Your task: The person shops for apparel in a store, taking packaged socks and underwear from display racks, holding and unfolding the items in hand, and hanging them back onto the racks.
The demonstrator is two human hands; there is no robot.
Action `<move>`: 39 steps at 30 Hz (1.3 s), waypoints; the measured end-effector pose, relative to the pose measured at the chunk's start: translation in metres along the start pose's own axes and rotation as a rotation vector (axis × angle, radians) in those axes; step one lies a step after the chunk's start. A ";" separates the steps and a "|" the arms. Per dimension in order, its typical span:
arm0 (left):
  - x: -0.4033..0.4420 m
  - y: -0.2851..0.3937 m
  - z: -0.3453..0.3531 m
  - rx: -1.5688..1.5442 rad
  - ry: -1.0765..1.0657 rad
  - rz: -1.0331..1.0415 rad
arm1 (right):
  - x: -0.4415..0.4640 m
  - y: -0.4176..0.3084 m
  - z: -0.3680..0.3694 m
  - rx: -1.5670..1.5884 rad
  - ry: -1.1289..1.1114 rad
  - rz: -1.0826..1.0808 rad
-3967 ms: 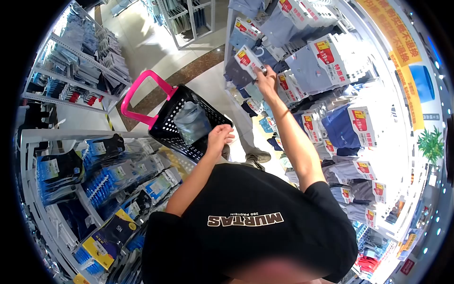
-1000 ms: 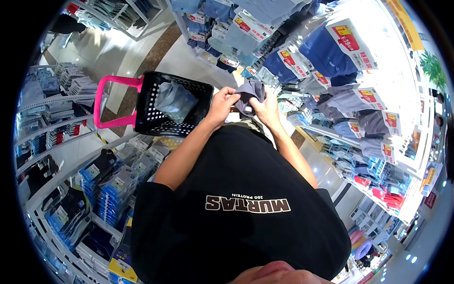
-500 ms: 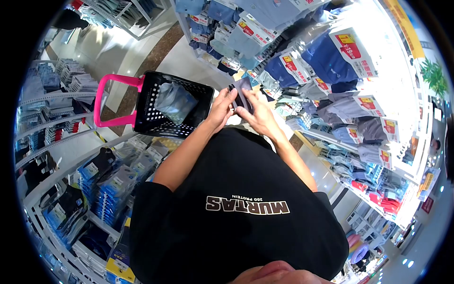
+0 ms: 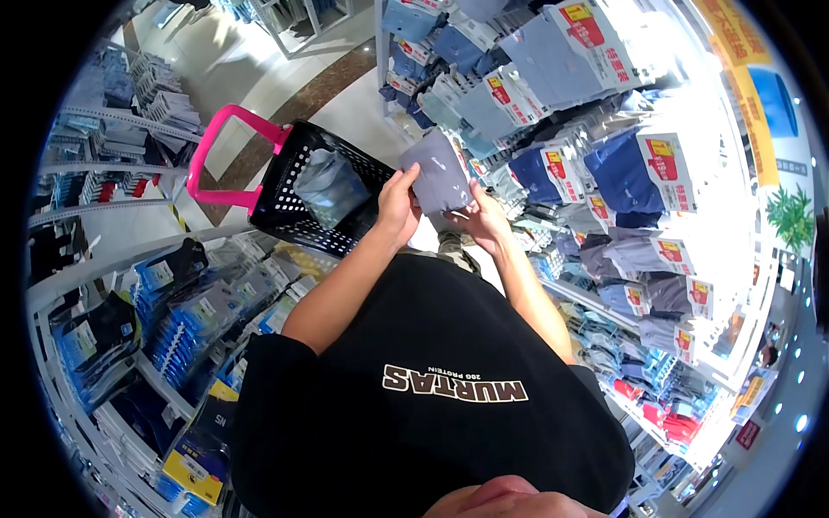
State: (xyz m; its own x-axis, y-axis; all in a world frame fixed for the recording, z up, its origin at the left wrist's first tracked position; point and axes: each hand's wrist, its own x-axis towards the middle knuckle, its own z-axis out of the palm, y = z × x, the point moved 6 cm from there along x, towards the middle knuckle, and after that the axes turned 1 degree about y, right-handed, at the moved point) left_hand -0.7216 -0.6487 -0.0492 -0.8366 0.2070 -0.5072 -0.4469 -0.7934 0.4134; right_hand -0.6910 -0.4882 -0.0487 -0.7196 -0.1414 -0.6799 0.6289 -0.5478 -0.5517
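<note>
My left hand [image 4: 397, 205] grips the left edge of a grey folded garment pack [image 4: 439, 173], thumb on its face. At the pack's lower right, my right hand [image 4: 485, 221] has its fingers closed on the edge. The pack is held out in front of my chest, its broad side facing up at me, with small pale marks on it. Just left of my hands stands a black perforated shopping basket [image 4: 276, 177] with a pink handle [image 4: 197, 164]. Inside the basket lies a blue-grey item in clear plastic [image 4: 331, 188].
Racks of hanging grey and blue garments with red-and-yellow price tags [image 4: 580, 26] rise close on the right. Packaged garments [image 4: 177, 272] fill the shelves at lower left. Another shelf [image 4: 129, 129] stands farther left. Pale floor tiles [image 4: 250, 65] with a brown band run beyond the basket.
The grey pack has turned from a narrow, tilted view to show its broad face, and my hands have moved apart along it. The basket and racks have shifted rightward in view.
</note>
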 end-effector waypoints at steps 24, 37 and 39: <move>-0.071 0.000 -0.068 0.181 0.388 0.066 | 0.192 -0.176 0.093 -0.682 0.453 -0.806; -0.026 -0.027 -0.005 0.374 0.309 0.018 | 0.169 -0.101 0.051 -0.979 0.190 -0.936; -0.020 -0.035 0.006 0.412 0.281 0.002 | 0.163 -0.083 0.044 -0.894 0.041 -0.822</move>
State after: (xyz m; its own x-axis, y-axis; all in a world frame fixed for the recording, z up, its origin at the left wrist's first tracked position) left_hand -0.6910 -0.6222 -0.0489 -0.7453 -0.0015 -0.6667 -0.5808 -0.4898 0.6503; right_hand -0.8733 -0.5019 -0.0926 -0.9996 0.0159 0.0233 -0.0174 0.3028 -0.9529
